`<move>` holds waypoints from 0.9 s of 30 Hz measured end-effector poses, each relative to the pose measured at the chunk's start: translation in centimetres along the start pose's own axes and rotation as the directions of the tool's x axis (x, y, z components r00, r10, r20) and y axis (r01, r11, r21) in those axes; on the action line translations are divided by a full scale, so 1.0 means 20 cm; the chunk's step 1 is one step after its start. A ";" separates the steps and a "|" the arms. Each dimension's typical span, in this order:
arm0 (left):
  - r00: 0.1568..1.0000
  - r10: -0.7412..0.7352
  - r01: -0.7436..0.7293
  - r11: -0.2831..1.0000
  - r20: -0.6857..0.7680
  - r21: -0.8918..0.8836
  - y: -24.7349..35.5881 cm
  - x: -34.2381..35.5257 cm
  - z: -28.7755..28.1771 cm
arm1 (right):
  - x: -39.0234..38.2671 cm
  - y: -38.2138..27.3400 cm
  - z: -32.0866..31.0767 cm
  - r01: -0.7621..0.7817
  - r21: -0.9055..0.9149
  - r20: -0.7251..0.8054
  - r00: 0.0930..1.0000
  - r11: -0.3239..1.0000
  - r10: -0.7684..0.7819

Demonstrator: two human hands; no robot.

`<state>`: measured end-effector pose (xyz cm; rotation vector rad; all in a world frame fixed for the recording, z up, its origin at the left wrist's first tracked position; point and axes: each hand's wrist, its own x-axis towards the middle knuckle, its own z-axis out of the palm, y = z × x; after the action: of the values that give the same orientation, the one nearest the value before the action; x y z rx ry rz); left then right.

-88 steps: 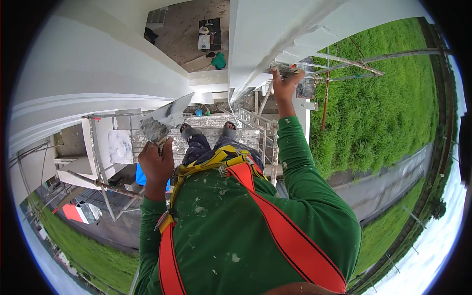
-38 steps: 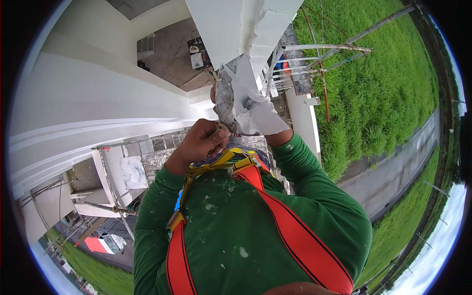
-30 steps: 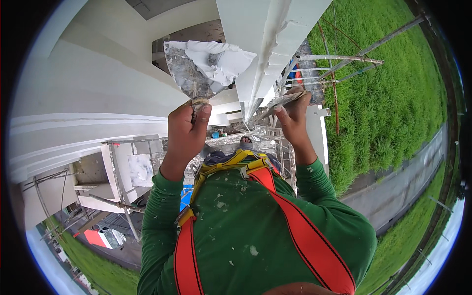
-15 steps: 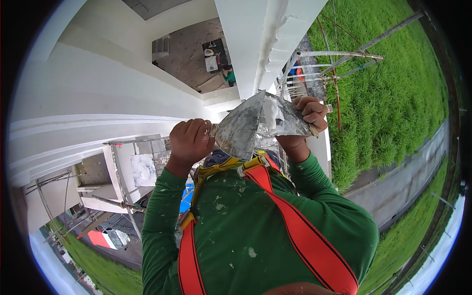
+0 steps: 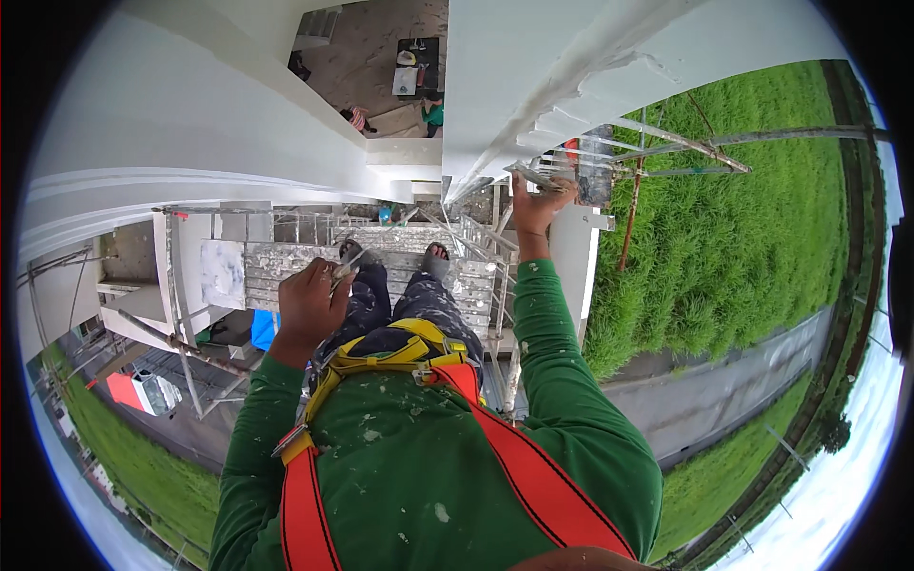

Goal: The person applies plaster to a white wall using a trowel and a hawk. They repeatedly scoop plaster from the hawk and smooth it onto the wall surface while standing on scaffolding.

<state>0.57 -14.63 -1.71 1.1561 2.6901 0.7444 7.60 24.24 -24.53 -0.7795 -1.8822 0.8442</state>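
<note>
My right hand is raised and wrapped round a putty knife, whose grey blade shows almost edge-on. It is beside the lower part of a white column, where a ridged strip of white putty runs along the corner. Whether the blade touches the column, I cannot tell. Lower and to the left, my left hand grips a second putty knife by its handle, its thin blade also edge-on and pointing up to the right. How much putty either blade carries is hidden.
Underfoot is a paint-spattered plank platform on scaffolding. Metal scaffold poles stand at right over grass. A white ledged wall runs along the left. Far below, people are near a dark table.
The two blades, held together before, are now apart. My right hand has moved up toward the column; my left has dropped down and left. The platform and my feet have come into view.
</note>
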 end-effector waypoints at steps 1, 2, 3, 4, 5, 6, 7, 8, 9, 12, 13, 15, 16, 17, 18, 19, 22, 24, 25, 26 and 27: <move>1.000 -0.007 0.007 0.999 0.023 -0.033 0.00 0.01 0.01 | 0.00 0.04 0.01 0.011 -0.030 0.025 1.000 0.999 -0.010; 0.999 -0.024 0.024 1.000 0.033 -0.005 0.00 0.02 0.01 | 0.01 0.07 0.03 0.011 -0.051 0.038 0.999 0.999 -0.009; 0.998 -0.045 0.045 0.999 0.048 0.000 -0.01 0.02 0.02 | 0.01 0.09 0.04 0.019 -0.060 0.071 0.997 0.998 -0.015; 0.996 -0.068 0.068 0.998 0.063 -0.006 -0.01 0.02 0.03 | 0.01 0.10 0.04 0.013 -0.054 0.098 0.995 0.998 -0.008; 0.997 -0.072 0.073 0.996 0.028 -0.043 -0.02 0.02 0.04 | 0.00 0.11 0.05 -0.012 -0.029 0.120 0.993 1.000 0.016; 0.997 -0.068 0.068 0.998 0.035 -0.009 -0.03 0.01 0.04 | 0.01 0.11 0.06 -0.009 -0.046 0.122 0.992 0.999 0.015; 0.997 -0.060 0.060 0.998 0.039 0.005 -0.04 0.01 0.05 | 0.01 0.11 0.07 -0.023 -0.046 0.120 0.992 0.999 0.029; 0.998 -0.053 0.052 0.998 0.043 0.018 -0.04 0.00 0.06 | 0.01 0.10 0.08 -0.062 -0.040 0.118 0.991 0.997 0.066; 0.997 -0.063 0.063 0.998 0.049 0.016 -0.05 -0.02 0.06 | 0.02 0.10 0.10 -0.140 0.062 0.121 0.984 0.988 0.132; 0.995 -0.090 0.091 0.996 0.052 -0.004 -0.07 -0.03 0.07 | 0.05 0.09 0.13 -0.082 0.006 0.066 0.994 0.997 0.082; 0.994 -0.100 0.101 0.995 0.048 -0.019 -0.08 -0.04 0.07 | 0.05 0.09 0.13 -0.062 -0.040 0.071 0.995 0.997 0.065; 0.993 -0.105 0.107 0.993 0.044 -0.046 -0.08 -0.04 0.07 | 0.06 0.10 0.14 -0.016 -0.113 0.073 0.997 0.993 0.025; 0.994 -0.103 0.105 0.993 0.041 -0.054 -0.09 -0.04 0.06 | 0.07 0.10 0.15 -0.043 -0.071 0.081 0.995 0.997 0.049; 0.994 -0.102 0.104 0.993 0.038 -0.058 -0.09 -0.04 0.06 | 0.07 0.10 0.15 -0.075 -0.021 0.078 0.994 0.997 0.076; 0.994 -0.102 0.104 0.993 0.042 -0.048 -0.09 -0.04 0.05 | 0.07 0.10 0.16 -0.111 0.040 0.084 0.991 0.993 0.107; 0.994 -0.101 0.103 0.994 0.045 -0.038 -0.09 -0.03 0.05 | 0.07 0.11 0.16 -0.037 -0.042 0.057 0.998 0.998 0.040; 0.994 -0.097 0.098 0.995 0.044 -0.026 -0.09 -0.03 0.05 | 0.08 0.09 0.17 -0.163 0.052 0.066 0.985 0.985 0.160; 0.994 -0.098 0.099 0.995 0.047 -0.020 -0.09 -0.04 0.05 | 0.09 0.06 0.16 -0.169 0.100 0.101 0.982 0.981 0.159; 0.994 -0.101 0.102 0.995 0.049 -0.015 -0.09 -0.04 0.05 | 0.09 0.04 0.15 -0.187 0.128 0.123 0.977 0.974 0.172; 0.994 -0.101 0.102 0.995 0.042 -0.018 -0.09 -0.04 0.05 | 0.10 0.02 0.14 -0.181 0.096 0.120 0.978 0.979 0.169; 0.992 -0.117 0.118 0.993 0.054 -0.013 -0.08 -0.04 0.05 | 0.10 0.01 0.14 -0.173 0.064 0.116 0.979 0.983 0.165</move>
<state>0.37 -15.83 -3.49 0.9894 2.6760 0.7057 4.37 25.33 -24.71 -0.8717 -1.8882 1.0774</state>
